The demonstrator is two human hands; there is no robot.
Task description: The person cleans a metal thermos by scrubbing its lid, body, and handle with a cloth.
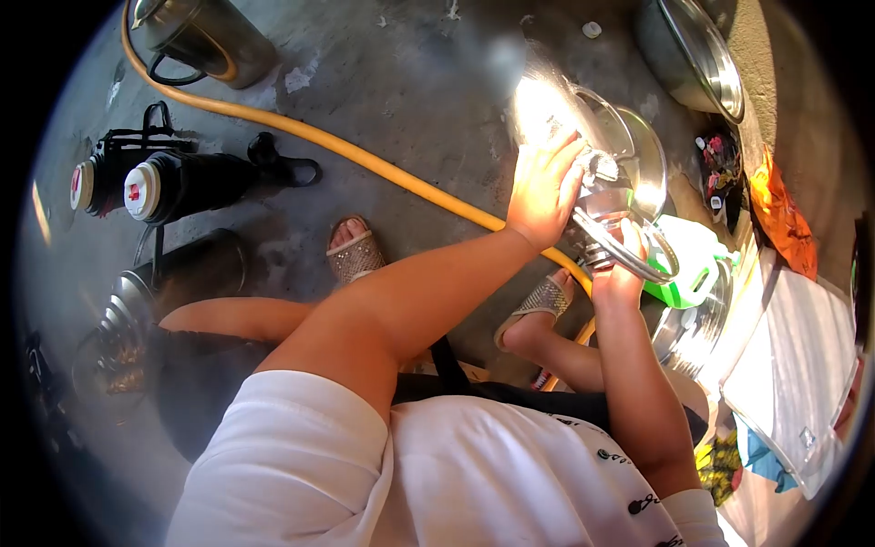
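My left hand (545, 187) lies against the bright body of a shiny metal flask (602, 202), fingers stretched out along it and the thumb apart. Strong glare hides much of that body. A crumpled silvery piece (600, 168) shows by the fingertips; I cannot tell whether the hand touches it. Lower down, my right hand (625, 260) is closed around the ringed end of the flask, partly hidden by a metal loop. Close behind is a shiny round metal dish (649, 164). Beside my right hand stands a green and white plastic jug (688, 264).
A yellow hose (365, 157) crosses the wet floor. At left are a metal pitcher (214, 46), two black bottles with white caps, the nearer one (196, 187) in front, and a dark metal flask (187, 264). A steel basin (688, 59) and orange bag (782, 214) lie right.
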